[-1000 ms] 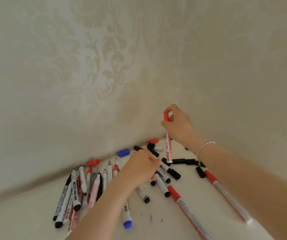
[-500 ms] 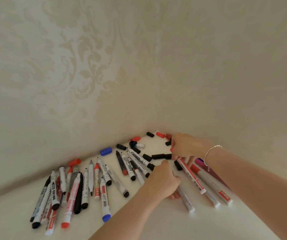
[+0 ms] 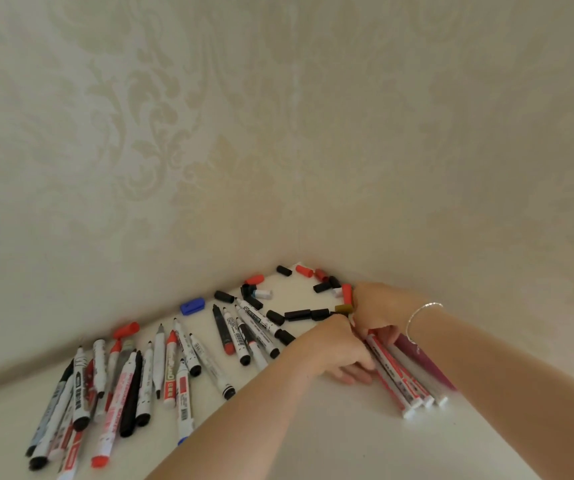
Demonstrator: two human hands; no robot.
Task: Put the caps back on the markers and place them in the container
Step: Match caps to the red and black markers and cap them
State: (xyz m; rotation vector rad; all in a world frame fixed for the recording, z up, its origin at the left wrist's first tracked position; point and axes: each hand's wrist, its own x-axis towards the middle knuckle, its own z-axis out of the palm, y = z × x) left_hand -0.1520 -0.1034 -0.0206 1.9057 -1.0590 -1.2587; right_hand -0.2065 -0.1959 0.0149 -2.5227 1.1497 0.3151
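Both hands meet over a row of red markers (image 3: 404,377) lying on the tabletop (image 3: 313,445) near the corner: the left hand (image 3: 334,344) curls onto their near side, the right hand (image 3: 379,311) grips their far ends. Loose caps (image 3: 302,314) lie just beyond, and more markers (image 3: 133,382) lie spread to the left.

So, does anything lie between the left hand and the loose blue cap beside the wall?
Yes. Several uncapped black-and-white markers lie on the white table between the left hand and the blue plastic cap.
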